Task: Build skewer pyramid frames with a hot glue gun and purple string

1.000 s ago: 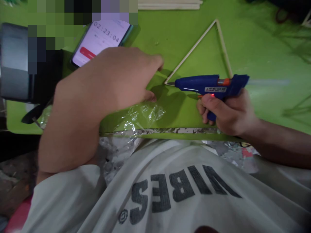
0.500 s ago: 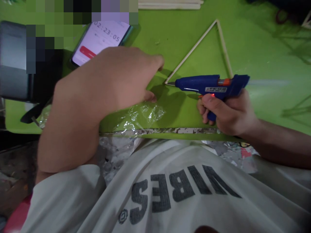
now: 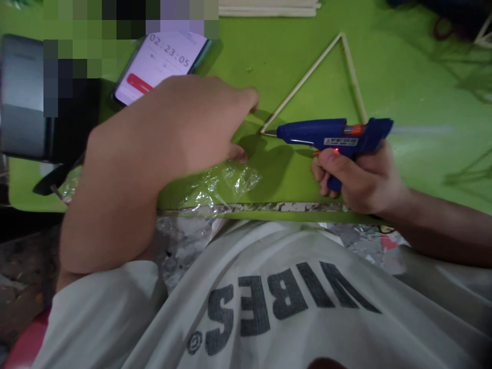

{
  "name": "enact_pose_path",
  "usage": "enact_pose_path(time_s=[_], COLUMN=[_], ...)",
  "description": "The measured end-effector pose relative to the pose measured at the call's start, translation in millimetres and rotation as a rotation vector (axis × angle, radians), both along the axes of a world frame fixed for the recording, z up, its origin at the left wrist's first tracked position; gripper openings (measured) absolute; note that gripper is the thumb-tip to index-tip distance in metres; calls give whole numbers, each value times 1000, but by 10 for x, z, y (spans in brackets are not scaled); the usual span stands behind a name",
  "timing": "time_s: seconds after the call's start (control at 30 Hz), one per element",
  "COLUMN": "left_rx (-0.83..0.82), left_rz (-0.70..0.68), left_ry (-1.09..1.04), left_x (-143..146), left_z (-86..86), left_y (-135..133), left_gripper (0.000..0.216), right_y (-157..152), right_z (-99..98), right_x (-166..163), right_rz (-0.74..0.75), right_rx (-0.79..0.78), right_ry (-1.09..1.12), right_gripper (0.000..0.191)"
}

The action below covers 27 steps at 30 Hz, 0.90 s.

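Note:
My right hand [image 3: 357, 177] is wrapped round the handle of a blue hot glue gun [image 3: 315, 133], whose red light glows and whose clear glue stick pokes out at the back. The gun's nozzle meets the lower left end of two thin wooden sticks [image 3: 303, 82] joined in a peak at the top. Behind the gun's rear, the lower end of the right-hand stick is hidden. My left hand [image 3: 207, 120] hovers left of the nozzle, thumb and forefinger apart with nothing seen between them. Its other fingers are hidden from view.
A phone [image 3: 161, 66] showing a timer lies beyond my left hand, beside a black case-like object [image 3: 23, 97]. Crumpled clear plastic [image 3: 223, 189] lies near the edge of the green table [image 3: 423, 169]. More pale sticks [image 3: 269, 9] lie at the back.

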<state>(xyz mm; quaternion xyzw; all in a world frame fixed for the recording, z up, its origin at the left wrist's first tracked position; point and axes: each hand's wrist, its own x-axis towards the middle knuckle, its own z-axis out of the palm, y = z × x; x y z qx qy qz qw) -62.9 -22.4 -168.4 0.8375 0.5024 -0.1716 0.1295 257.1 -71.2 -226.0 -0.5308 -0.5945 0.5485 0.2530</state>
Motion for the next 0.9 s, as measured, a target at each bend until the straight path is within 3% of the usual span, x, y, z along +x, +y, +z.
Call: enact_pose_path(time_s=[0.7, 0.9], left_rx=[-69, -45], left_rz=[50, 25], left_ry=[38, 27], left_x=[25, 33], left_z=[21, 24], left_y=[10, 9], left_gripper=[67, 60], right_y=[0, 5], right_z=[-33, -1], right_x=[-8, -53], right_rz=[-32, -19], right_rx=[18, -7], right_ry=[37, 45], right_gripper=[52, 53])
